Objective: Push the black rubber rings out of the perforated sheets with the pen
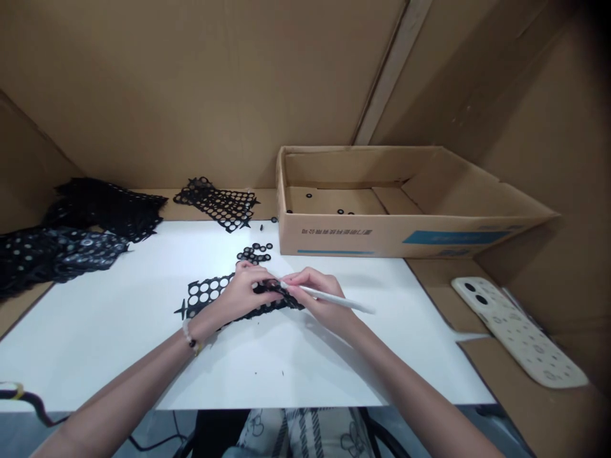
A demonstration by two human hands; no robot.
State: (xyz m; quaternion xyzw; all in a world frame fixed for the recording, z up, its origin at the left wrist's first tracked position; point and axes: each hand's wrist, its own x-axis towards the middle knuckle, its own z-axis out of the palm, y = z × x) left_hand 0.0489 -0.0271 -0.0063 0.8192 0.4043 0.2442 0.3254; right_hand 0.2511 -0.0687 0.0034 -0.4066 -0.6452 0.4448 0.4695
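A black sheet with rows of round holes (pixel 204 297) lies on the white table in front of me. My left hand (pixel 244 294) is closed on the sheet's middle, its thumb and fingers pinching the material. In my right hand (pixel 321 294) is a slim white pen-like tool (pixel 351 304), its tip end at the sheet's right part beside my left fingertips. Exactly where the tip touches is hidden by the fingers. Just beyond my left hand, several small black rings (pixel 255 250) lie in a loose cluster.
An open cardboard box (pixel 353 235) with a few black rings inside stands at the back right. Another perforated black sheet (pixel 224 205) lies at the back. Piles of black sheets (pixel 102 207) fill the left. A phone in a patterned case (pixel 518 334) rests at right.
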